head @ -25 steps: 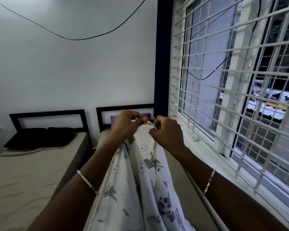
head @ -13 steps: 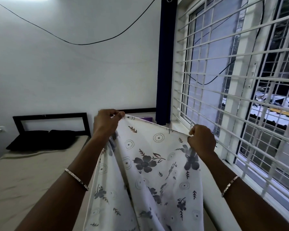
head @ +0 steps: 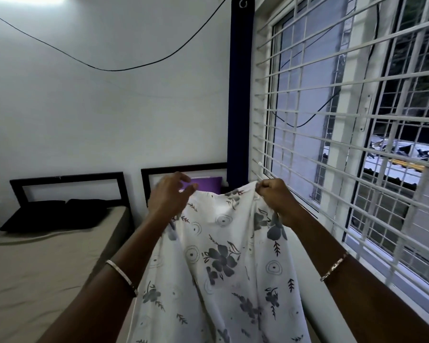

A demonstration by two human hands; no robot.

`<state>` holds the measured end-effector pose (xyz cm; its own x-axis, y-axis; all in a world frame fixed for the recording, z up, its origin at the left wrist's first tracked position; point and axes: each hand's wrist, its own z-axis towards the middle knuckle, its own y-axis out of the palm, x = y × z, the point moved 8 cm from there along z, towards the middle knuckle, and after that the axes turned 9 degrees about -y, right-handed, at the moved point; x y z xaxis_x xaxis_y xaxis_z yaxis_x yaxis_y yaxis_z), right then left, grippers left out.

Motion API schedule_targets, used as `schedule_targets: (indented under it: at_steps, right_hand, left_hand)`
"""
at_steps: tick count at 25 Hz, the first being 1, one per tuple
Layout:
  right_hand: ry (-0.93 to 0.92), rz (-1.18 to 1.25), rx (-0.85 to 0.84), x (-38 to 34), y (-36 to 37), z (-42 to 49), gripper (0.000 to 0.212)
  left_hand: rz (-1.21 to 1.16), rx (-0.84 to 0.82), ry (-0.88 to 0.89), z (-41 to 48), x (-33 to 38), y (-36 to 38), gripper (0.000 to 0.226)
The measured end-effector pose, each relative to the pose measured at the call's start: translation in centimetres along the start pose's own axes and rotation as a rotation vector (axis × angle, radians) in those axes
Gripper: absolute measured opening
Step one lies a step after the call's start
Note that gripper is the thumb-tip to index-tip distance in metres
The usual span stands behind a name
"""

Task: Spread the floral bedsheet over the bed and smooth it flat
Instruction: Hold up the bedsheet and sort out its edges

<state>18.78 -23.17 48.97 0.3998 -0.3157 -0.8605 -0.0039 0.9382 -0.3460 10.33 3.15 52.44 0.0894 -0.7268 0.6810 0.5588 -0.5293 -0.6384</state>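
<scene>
In the head view, the floral bedsheet [head: 221, 256] hangs in the air between 2 raised arms, its top edge lifted at about the height of the headboard of the bed [head: 164, 170] by the window. Most of that bed is hidden behind the cloth. We judge the sheet is held high so its length can drop free and open out before it is laid down.

The right hand [head: 274, 196] is curled into a tight fist, pinching a bunched corner of the sheet at its fingertips. The left hand [head: 170, 194] has its fingers loosely spread and blurred at the other end of the top edge. Whether it has hold of the cloth, we cannot tell.

The sheet is thin white cotton-like fabric printed with grey flowers, sprigs and ringed circles, and it falls in soft vertical folds. A purple pillow [head: 208, 184] shows just over its top edge. To the left stands a second bed [head: 47, 263] in smooth beige, with black pillows [head: 55, 214]. A white metal window grille [head: 344, 120] runs along the right.
</scene>
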Motion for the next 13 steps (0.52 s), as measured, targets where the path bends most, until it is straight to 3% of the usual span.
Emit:
schedule_targets:
  at_steps: [3, 5, 8, 11, 13]
  right_hand:
    - [-0.065, 0.063, -0.111, -2.0, 2.5, -0.4, 0.045]
    - [-0.14, 0.122, -0.226, -3.8, 4.0, -1.1, 0.036]
    - [-0.206, 0.186, -0.256, -5.6, 3.9, -1.7, 0.023]
    - [-0.232, 0.094, -0.305, -5.5, 3.4, -2.3, 0.02]
    - [-0.227, 0.04, -0.34, -5.1, 3.3, -2.9, 0.015]
  left_hand:
    - [-0.104, -0.241, 0.182, -2.0, 4.5, 3.5, 0.028]
    - [-0.153, -0.372, 0.227, -3.0, 6.2, 5.1, 0.029]
    - [-0.323, -0.497, 0.122, -3.2, 5.9, 5.6, 0.025]
    - [-0.287, -0.512, 0.132, -3.2, 5.2, 5.7, 0.029]
    - [-0.252, -0.425, 0.132, -2.6, 4.7, 5.5, 0.023]
